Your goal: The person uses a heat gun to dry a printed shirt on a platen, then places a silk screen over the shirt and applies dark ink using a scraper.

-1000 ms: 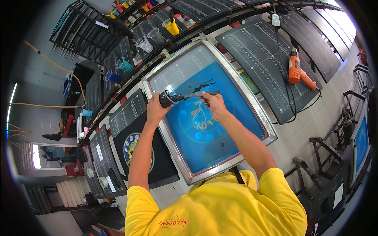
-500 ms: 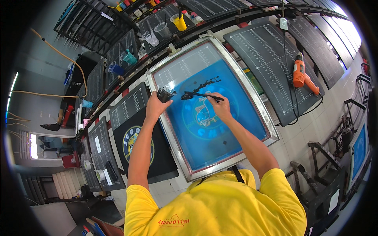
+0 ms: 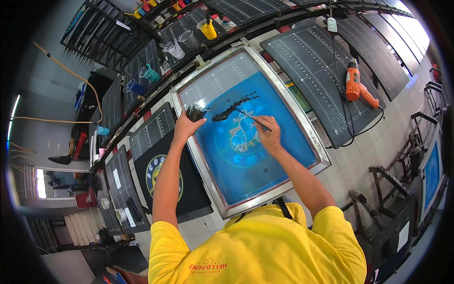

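Observation:
A silk-screen frame [image 3: 280, 78] of silvery metal holds a blue-coated mesh [image 3: 288, 156] with a round badge design [image 3: 242, 137] faintly visible in it. Across the mesh above the design runs a streak of thick black ink [image 3: 224, 114]. My left hand [image 3: 186, 128] grips a clear plastic cup [image 3: 196, 112] of black ink over the frame's left edge. In my right hand [image 3: 268, 136] is a thin dark stirring stick [image 3: 253, 117], its tip at the right part of the ink streak. Whether the tip touches the mesh I cannot tell.
Left of the frame, a black shirt [image 3: 189, 191] with a yellow round print lies on a pallet. An orange heat gun [image 3: 355, 85] with its cord rests on a gridded black pallet [image 3: 307, 61] to the right. Farther back stand a yellow ink cup [image 3: 207, 30] and clear cups [image 3: 188, 39].
The stick's tip has moved right along the streak, away from its left end. More black ink now lies along the streak's left part. My left hand still holds the cup beside it.

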A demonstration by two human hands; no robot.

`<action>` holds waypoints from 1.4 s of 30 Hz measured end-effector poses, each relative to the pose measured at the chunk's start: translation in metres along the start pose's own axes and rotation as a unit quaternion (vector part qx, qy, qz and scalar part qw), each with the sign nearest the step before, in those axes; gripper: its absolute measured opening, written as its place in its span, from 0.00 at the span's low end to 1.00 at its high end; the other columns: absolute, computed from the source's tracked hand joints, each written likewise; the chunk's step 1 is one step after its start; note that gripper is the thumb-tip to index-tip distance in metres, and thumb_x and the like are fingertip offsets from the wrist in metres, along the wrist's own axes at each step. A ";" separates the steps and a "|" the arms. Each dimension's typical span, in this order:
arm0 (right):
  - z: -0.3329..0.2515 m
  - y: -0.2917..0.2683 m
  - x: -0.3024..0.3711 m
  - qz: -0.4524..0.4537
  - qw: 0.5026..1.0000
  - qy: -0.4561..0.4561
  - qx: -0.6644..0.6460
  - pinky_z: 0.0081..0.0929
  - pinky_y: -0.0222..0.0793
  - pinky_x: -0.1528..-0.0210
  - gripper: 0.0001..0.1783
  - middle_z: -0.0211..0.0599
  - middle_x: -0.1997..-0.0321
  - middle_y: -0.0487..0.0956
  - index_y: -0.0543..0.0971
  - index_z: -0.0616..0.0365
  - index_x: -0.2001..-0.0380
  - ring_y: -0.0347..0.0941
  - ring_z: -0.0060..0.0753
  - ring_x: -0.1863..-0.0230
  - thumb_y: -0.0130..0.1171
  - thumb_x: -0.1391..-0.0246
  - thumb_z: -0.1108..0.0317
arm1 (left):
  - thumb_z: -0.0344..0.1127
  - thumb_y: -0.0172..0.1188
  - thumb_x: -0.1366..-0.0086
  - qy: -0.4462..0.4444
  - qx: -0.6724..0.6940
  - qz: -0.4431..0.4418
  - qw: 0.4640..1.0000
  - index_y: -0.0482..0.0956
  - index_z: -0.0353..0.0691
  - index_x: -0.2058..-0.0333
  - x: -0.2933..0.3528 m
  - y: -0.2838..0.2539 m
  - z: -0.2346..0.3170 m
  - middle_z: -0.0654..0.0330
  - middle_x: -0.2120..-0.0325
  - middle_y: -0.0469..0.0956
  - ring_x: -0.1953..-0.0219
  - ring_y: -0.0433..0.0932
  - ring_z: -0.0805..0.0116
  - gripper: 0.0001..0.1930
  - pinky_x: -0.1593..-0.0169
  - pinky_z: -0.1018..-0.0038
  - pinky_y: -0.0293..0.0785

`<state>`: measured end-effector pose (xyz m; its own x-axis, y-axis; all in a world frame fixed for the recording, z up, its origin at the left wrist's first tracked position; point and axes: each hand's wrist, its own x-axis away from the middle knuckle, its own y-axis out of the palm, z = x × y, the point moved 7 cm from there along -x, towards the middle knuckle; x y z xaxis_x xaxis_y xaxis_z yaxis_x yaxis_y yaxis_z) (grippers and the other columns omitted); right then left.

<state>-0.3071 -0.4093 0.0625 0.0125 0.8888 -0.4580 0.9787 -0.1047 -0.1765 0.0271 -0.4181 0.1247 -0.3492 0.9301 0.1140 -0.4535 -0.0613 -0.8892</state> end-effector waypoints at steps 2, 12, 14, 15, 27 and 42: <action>0.012 -0.013 -0.005 0.027 1.000 0.010 0.000 0.31 0.70 0.61 0.13 0.34 0.61 0.83 0.86 0.54 0.59 0.73 0.38 0.64 0.68 0.50 0.75 | 0.58 0.77 0.57 0.029 0.019 0.012 0.999 0.76 0.28 0.57 -0.002 0.002 0.008 0.42 0.63 0.82 0.59 0.83 0.51 0.39 0.54 0.64 0.77; 0.018 -0.047 -0.016 0.081 0.995 0.063 -0.020 0.28 0.71 0.60 0.12 0.36 0.61 0.82 0.86 0.56 0.58 0.74 0.34 0.62 0.67 0.47 0.75 | 0.58 0.77 0.57 0.046 0.013 -0.014 0.999 0.75 0.27 0.56 -0.010 0.019 0.035 0.43 0.63 0.82 0.60 0.83 0.51 0.41 0.54 0.63 0.77; 0.018 -0.049 -0.017 0.082 0.995 0.056 -0.007 0.28 0.71 0.60 0.12 0.36 0.60 0.82 0.86 0.56 0.58 0.74 0.34 0.62 0.67 0.47 0.75 | 0.58 0.77 0.57 0.066 0.031 -0.011 0.997 0.74 0.27 0.56 -0.009 0.023 0.039 0.41 0.63 0.82 0.59 0.83 0.48 0.41 0.55 0.61 0.78; 0.019 -0.048 -0.019 0.078 0.995 0.057 -0.007 0.28 0.71 0.60 0.12 0.36 0.60 0.82 0.86 0.56 0.58 0.74 0.34 0.62 0.67 0.47 0.76 | 0.58 0.77 0.57 0.067 0.026 -0.012 0.997 0.74 0.27 0.56 -0.012 0.024 0.040 0.41 0.63 0.82 0.59 0.83 0.48 0.41 0.54 0.61 0.78; 0.027 -0.058 -0.019 0.077 0.991 0.103 -0.024 0.25 0.70 0.61 0.12 0.32 0.59 0.82 0.86 0.55 0.57 0.74 0.28 0.63 0.66 0.45 0.75 | 0.57 0.78 0.56 0.106 0.039 -0.012 0.993 0.73 0.30 0.56 -0.015 0.035 0.069 0.42 0.63 0.82 0.60 0.84 0.49 0.39 0.55 0.62 0.77; -0.042 -0.024 -0.080 -0.073 0.986 0.042 -0.143 0.26 0.67 0.63 0.09 0.30 0.63 0.80 0.86 0.57 0.59 0.70 0.25 0.66 0.64 0.44 0.75 | 0.35 0.81 0.58 0.285 0.173 0.018 0.942 0.73 0.39 0.52 -0.002 0.041 0.094 0.53 0.56 0.80 0.51 0.80 0.56 0.34 0.48 0.64 0.74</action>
<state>-0.3229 -0.4595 0.1396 -0.1277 0.9204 -0.3695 0.9889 0.1469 0.0242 -0.0682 -0.4561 0.1302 0.0840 0.9625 -0.2578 -0.7247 -0.1185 -0.6788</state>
